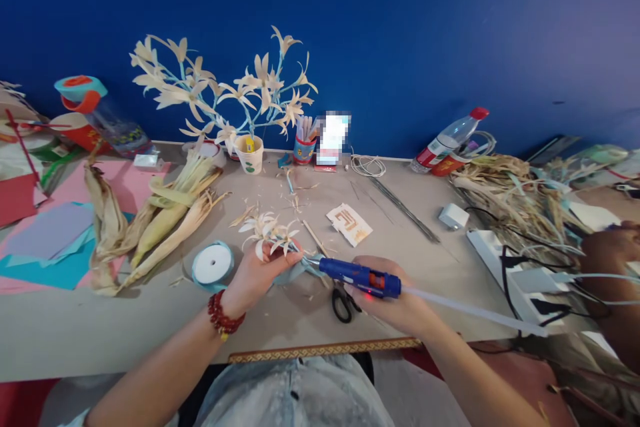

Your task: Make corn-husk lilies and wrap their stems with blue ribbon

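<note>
Left hand (263,275): fingers pinching a small spray of cream, pointed-petal flowers (269,229) near its base, just above the grey desk (165,327).
Right hand (387,303): fingers wrapped round a blue plastic glue gun (345,272), metal nozzle beside the left fingertips, long translucent glue stick (475,310) behind.
Gluing: seemingly in hand; the next move calls for a steady stem.
Textures: papery, ribbed corn husks (163,230); smooth pale-blue ribbon on a round white spool (213,263).
</note>
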`<state>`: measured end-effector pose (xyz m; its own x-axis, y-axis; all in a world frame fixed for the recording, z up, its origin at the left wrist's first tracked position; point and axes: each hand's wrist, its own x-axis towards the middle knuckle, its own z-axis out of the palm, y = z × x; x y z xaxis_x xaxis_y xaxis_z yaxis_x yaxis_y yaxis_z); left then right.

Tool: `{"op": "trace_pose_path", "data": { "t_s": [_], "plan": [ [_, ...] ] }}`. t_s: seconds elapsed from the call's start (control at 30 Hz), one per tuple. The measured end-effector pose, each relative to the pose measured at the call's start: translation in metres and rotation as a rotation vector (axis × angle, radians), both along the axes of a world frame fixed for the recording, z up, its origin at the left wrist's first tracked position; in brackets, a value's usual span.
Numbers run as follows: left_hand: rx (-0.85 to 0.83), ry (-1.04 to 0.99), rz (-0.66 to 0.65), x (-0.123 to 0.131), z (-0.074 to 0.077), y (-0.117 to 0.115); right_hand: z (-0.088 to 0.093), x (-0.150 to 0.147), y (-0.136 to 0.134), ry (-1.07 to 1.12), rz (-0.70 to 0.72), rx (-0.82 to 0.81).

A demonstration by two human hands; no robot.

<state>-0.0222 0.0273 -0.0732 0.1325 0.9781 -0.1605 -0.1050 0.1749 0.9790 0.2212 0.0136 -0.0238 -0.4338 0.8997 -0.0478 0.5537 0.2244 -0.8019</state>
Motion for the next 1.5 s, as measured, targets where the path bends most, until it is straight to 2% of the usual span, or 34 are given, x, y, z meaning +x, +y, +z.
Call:
{"op": "trace_pose_path", "data": {
  "t_s": [0.17,0.7,1.17,1.5],
  "plan": [
    [0.022,-0.007,-0.015,-0.0001,0.0007,-0.0020,-0.0014,-0.0023,0.0024,-0.018,0.045,-0.047],
    [0.028,-0.014,0.001,-0.0006,0.0001,-0.0034,-0.0047,-0.0030,0.0042,-0.055,0.036,-0.066],
    [0.027,-0.005,0.005,-0.0002,0.0064,-0.0028,-0.0051,-0.0037,0.0035,-0.055,0.024,-0.078],
    [0.019,-0.020,0.014,-0.0010,0.0031,-0.0023,-0.0025,-0.0017,0.0012,-0.070,0.005,-0.095]
  ]
}}
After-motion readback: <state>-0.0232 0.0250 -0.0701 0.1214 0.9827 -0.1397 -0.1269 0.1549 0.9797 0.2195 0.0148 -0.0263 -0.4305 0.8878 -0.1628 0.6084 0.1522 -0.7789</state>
